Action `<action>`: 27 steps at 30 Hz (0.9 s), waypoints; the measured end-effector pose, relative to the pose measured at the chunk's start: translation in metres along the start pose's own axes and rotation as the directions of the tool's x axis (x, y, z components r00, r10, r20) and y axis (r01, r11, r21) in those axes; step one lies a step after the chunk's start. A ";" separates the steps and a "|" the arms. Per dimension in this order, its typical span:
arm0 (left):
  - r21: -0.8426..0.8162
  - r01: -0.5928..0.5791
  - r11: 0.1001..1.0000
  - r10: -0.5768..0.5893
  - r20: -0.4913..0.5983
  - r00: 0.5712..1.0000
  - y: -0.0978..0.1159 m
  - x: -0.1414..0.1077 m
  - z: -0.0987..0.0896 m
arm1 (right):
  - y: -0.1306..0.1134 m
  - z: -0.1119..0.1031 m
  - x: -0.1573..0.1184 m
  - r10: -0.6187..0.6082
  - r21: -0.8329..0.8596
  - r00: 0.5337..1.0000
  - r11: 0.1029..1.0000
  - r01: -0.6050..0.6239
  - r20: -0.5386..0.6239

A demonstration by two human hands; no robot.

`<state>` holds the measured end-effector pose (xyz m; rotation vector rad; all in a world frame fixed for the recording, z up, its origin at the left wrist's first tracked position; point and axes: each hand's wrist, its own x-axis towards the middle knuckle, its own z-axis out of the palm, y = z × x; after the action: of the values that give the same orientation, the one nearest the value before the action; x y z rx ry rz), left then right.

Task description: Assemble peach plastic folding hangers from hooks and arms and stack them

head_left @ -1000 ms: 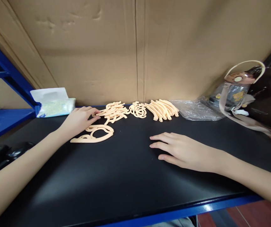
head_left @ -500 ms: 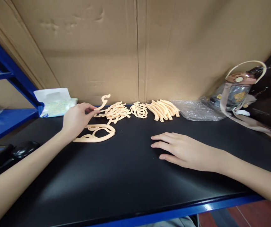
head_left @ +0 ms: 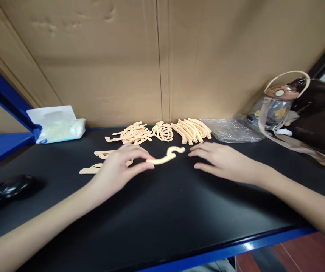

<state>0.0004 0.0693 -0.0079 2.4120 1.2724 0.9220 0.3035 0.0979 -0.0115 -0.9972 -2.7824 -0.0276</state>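
Note:
My left hand (head_left: 125,164) pinches one end of a thin cream curved piece with a hooked end (head_left: 165,158), held over the middle of the black table. Just beyond the piece's free end, my right hand (head_left: 219,160) is open with fingers apart and nothing in it. Partly covered by my left hand lie larger cream curved parts (head_left: 90,170). Behind them is a pile of similar thin hooked pieces (head_left: 135,133). A smaller heap of curled hooks (head_left: 162,131) sits beside it, followed by a stack of longer curved arms (head_left: 192,131).
A tissue pack (head_left: 61,128) stands at the back left, and a black object (head_left: 16,187) lies at the left. Toward the back right are a clear plastic bag (head_left: 233,129), a strapped water bottle (head_left: 280,105) and a dark bag (head_left: 321,117). Cardboard (head_left: 108,68) walls the back.
My left hand has moved right and nearer from the pile, bringing the hooked piece with it. My right hand has shifted slightly up, close to the piece's end. The view has turned slightly right.

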 end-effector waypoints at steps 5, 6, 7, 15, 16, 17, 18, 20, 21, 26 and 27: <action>-0.003 -0.167 0.986 0.164 0.220 0.962 0.015 -0.010 0.015 | 0.024 0.000 0.006 0.077 0.082 0.996 0.994 -0.073 -0.041; 0.018 -0.188 0.982 0.177 0.250 0.952 0.014 -0.011 0.016 | 0.025 0.001 0.006 0.053 0.112 0.998 0.993 -0.048 -0.043; 0.042 -0.203 0.978 0.184 0.276 0.943 0.013 -0.012 0.017 | 0.025 0.002 0.007 0.030 0.136 0.999 0.990 -0.024 -0.043; 0.206 -0.260 0.943 0.200 0.272 0.941 0.006 -0.007 0.010 | 0.018 0.007 0.007 -0.024 0.201 1.000 0.979 0.025 -0.009; 0.245 -0.260 0.934 0.206 0.225 0.952 0.003 -0.004 0.006 | 0.019 0.007 0.007 -0.025 0.207 1.000 0.978 0.026 -0.006; 0.291 -0.246 0.924 0.203 0.170 0.964 -0.002 -0.001 0.000 | 0.019 0.006 0.007 -0.027 0.212 1.000 0.977 0.027 -0.002; 0.341 -0.217 0.915 0.192 0.106 0.976 -0.008 0.002 -0.006 | 0.020 0.006 0.007 -0.028 0.218 1.000 0.976 0.027 0.003; 0.454 -0.112 0.884 0.130 -0.009 0.991 -0.024 0.009 -0.020 | 0.021 0.006 0.006 -0.033 0.229 0.999 0.973 0.029 0.013; 0.507 -0.060 0.860 0.101 -0.053 0.993 -0.034 0.013 -0.027 | 0.022 0.005 0.006 -0.036 0.234 0.999 0.972 0.031 0.016; 0.620 -0.011 0.785 0.045 -0.039 0.998 -0.074 0.022 -0.050 | 0.024 0.005 0.006 -0.046 0.254 0.998 0.966 0.037 0.030; 0.625 -0.026 0.780 0.043 -0.012 0.999 -0.079 0.023 -0.052 | 0.024 0.005 0.006 -0.045 0.257 0.998 0.966 0.034 0.034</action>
<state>-0.0743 0.1308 0.0020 2.9205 1.7758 0.5888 0.3136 0.1206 -0.0165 -0.8855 -2.7486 0.3418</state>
